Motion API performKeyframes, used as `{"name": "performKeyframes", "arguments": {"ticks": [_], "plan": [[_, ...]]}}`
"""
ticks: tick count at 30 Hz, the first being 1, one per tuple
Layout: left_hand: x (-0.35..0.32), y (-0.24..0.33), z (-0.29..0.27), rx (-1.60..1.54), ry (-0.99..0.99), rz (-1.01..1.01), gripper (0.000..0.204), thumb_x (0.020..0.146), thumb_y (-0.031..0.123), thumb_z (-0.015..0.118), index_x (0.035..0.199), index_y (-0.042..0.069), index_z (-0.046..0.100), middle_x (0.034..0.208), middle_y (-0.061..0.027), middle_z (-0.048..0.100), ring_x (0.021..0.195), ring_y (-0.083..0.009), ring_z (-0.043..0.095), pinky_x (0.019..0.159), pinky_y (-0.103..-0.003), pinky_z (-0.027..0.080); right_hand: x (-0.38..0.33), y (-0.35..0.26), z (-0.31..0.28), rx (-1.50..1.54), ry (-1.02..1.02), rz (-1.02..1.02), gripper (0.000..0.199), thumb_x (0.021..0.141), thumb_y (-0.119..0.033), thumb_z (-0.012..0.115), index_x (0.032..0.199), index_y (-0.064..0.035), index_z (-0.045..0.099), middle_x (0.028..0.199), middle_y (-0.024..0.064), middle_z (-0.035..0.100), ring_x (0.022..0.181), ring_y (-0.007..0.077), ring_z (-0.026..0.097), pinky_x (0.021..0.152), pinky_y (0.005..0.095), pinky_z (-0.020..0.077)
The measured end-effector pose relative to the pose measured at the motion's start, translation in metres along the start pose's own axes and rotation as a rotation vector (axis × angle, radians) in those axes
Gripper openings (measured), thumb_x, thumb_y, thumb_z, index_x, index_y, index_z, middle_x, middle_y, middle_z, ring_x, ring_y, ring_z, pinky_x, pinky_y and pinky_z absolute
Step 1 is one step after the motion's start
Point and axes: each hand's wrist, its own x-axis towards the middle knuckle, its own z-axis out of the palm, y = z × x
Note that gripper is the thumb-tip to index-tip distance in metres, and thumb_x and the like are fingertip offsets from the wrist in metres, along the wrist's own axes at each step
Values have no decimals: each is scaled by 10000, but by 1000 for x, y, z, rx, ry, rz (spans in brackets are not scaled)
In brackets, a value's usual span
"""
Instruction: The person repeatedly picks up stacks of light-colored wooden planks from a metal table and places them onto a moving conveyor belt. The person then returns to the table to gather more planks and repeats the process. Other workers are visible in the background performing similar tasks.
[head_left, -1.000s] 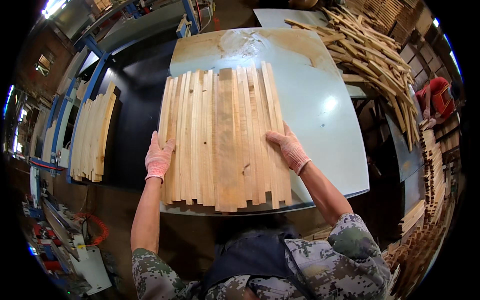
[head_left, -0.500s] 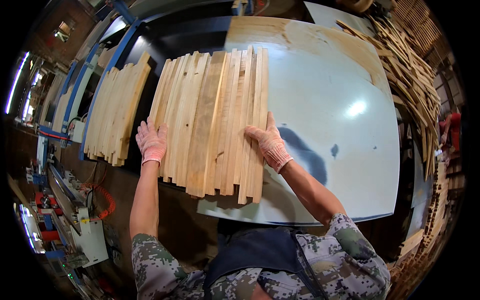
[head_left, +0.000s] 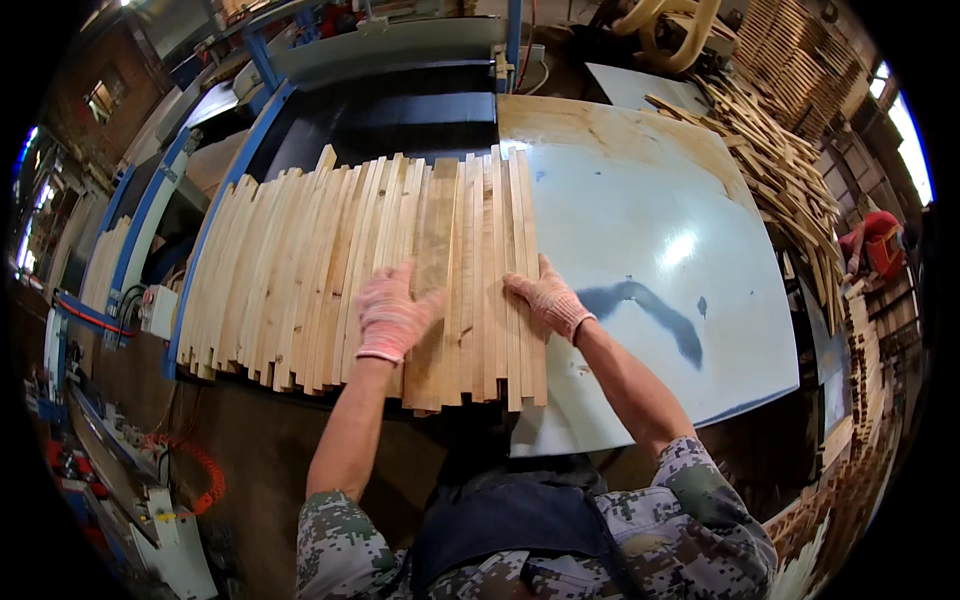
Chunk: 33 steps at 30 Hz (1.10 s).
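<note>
Gloved hands lie flat on a batch of wooden slats point(head_left: 470, 270): the left hand point(head_left: 392, 312) presses with spread fingers on top of the middle boards, and the right hand point(head_left: 545, 298) rests open against the right edge of the batch, holding nothing closed inside. The slats lie side by side, touching, partly on the pale grey tabletop point(head_left: 650, 230) and partly joined to a second row of slats point(head_left: 270, 270) at the left, over a blue machine frame point(head_left: 150, 230). Each slat looks stiff, light and dry, with rough surface, so the gloves should not slip; but the loose pieces can slide apart, so I judge it better to squeeze them from both outer edges. Their long axis runs away from the person, the near ends hanging over the tabletop edge. A heap of loose sticks point(head_left: 780, 170) lies far right.
</note>
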Motion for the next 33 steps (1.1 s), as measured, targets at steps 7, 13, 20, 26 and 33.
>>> {"name": "performKeyframes", "arguments": {"ticks": [7, 13, 20, 26, 33], "plan": [[2, 21, -9, -156, -143, -72, 954, 894, 576, 800, 1660, 114, 469, 1519, -231, 596, 1333, -345, 633, 1137, -441, 511, -10, -26, 18, -675, 235, -95, 1160, 856, -620, 817, 1714, -66, 266, 1707, 286, 368, 1513, 431, 492, 1186, 504, 483], [21, -53, 34, -918, -78, -29, 802, 980, 393, 690, 1600, -68, 476, 1514, -269, 618, 1393, -331, 600, 1172, -420, 468, -2, -46, 43, -712, 263, -31, 1100, 865, -537, 810, 1729, -125, 267, 1746, 320, 259, 1546, 473, 416, 1242, 512, 427], [18, -58, 24, -1218, -144, -61, 644, 1024, 324, 664, 1524, -74, 584, 1459, -177, 669, 1338, -267, 614, 1165, -370, 459, -5, -36, 5, -645, 280, -92, 953, 865, -300, 757, 1688, -97, 320, 1592, 292, 456, 1404, 475, 559, 1173, 514, 496], [1, -40, 27, -1410, -184, -90, 658, 1023, 330, 687, 1534, -71, 581, 1421, -170, 682, 1272, -258, 641, 1131, -356, 482, -16, 6, -71, -684, 369, -95, 947, 851, -269, 747, 1681, -98, 324, 1497, 261, 544, 1360, 464, 586, 1144, 513, 509], [-38, 79, 0, -1675, -352, -49, 571, 1087, 295, 633, 1516, -75, 568, 1320, -132, 716, 1135, -214, 705, 998, -332, 580, -31, 54, -143, -694, 466, -36, 1005, 839, -375, 790, 1685, -104, 321, 1517, 247, 529, 1368, 439, 577, 1132, 507, 518]]}}
